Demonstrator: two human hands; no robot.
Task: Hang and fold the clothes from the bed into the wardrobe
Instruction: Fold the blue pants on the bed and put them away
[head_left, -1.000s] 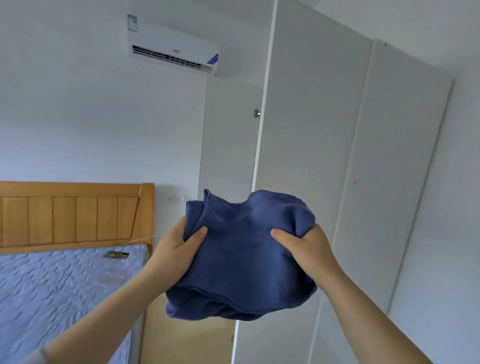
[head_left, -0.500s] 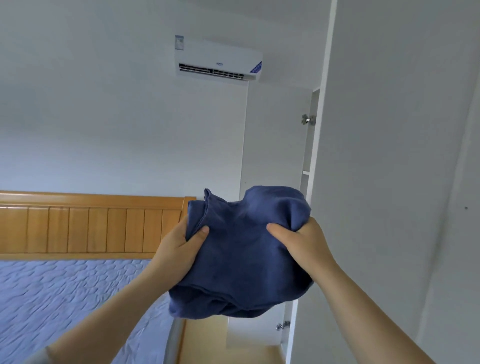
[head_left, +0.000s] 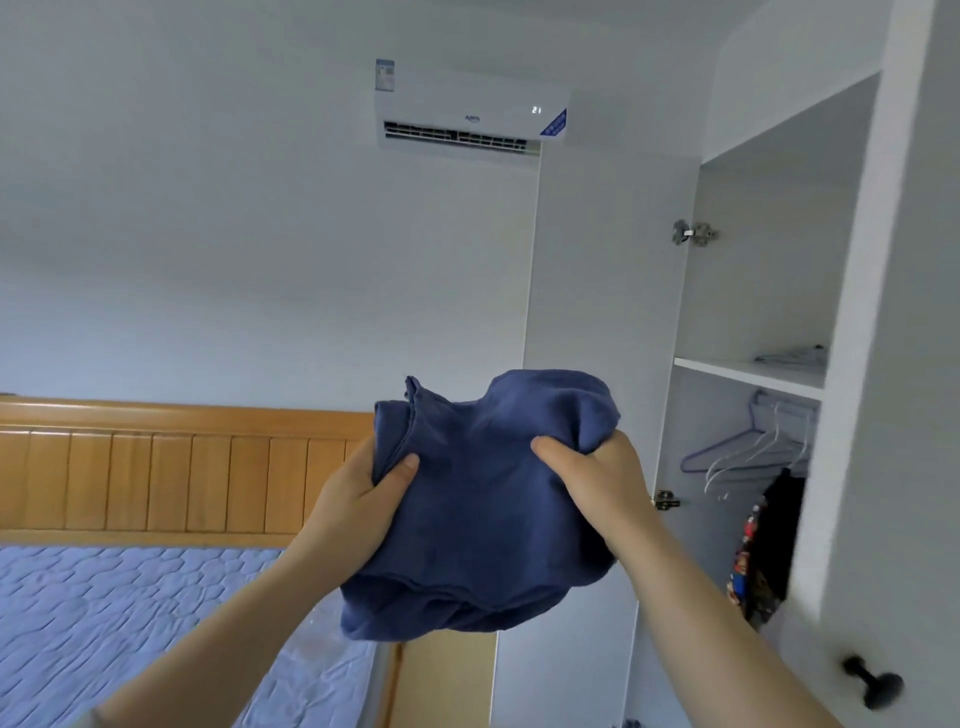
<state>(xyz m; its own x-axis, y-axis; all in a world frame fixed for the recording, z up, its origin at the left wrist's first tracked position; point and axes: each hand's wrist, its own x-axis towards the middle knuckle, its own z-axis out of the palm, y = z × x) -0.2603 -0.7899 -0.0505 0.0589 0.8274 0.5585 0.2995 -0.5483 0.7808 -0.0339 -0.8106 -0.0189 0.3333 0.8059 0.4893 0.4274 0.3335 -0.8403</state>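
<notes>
Left hand (head_left: 353, 499) and right hand (head_left: 602, 478) grip a bundled blue garment (head_left: 483, 514) before the open wardrobe (head_left: 748, 374); hangers (head_left: 748, 447) inside.

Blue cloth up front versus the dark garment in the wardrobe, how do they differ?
The blue cloth is plain; the dark garment carries a colourful print. The blue cloth is held bunched up outside the wardrobe; the dark garment hangs straight down inside it, below the shelf. Both are soft fabric items.
</notes>
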